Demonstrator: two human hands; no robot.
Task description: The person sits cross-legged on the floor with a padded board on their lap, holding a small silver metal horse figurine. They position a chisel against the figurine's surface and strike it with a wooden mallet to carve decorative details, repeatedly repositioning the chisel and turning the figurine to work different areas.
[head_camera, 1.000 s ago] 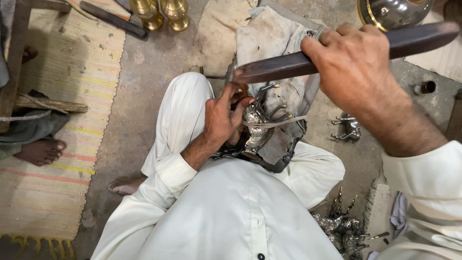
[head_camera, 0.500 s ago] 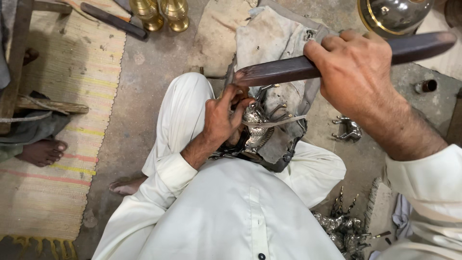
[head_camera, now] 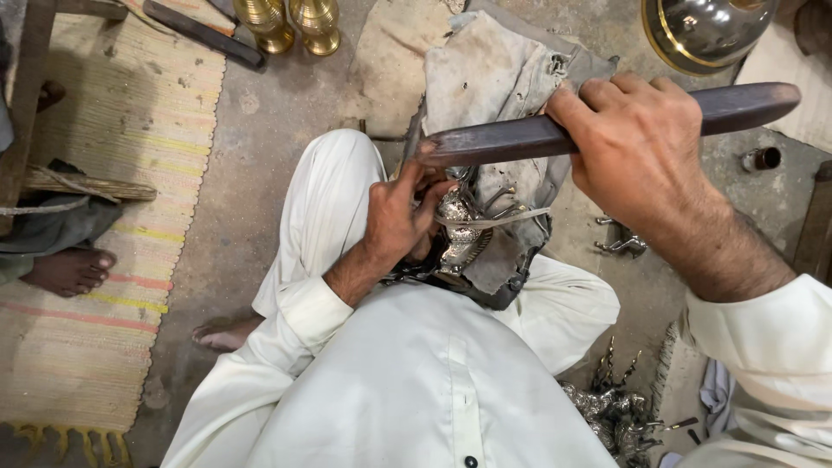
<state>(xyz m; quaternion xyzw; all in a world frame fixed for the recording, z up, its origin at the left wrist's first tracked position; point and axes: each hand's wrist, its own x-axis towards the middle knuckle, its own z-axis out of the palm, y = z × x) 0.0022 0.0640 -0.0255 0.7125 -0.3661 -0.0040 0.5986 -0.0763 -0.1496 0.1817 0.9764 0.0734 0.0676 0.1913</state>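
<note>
Raised slightly since a moment ago, the dark tool sits clenched in the right hand — above the lap. Left hand pinches the silvery metal piece against grey cloth — floor beneath.

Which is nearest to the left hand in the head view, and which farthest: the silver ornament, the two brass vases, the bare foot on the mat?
1. Silver ornament: touching the left hand, in the lap.
2. Brass vases: top, on the floor.
3. Bare foot: far left, on the mat.
</note>
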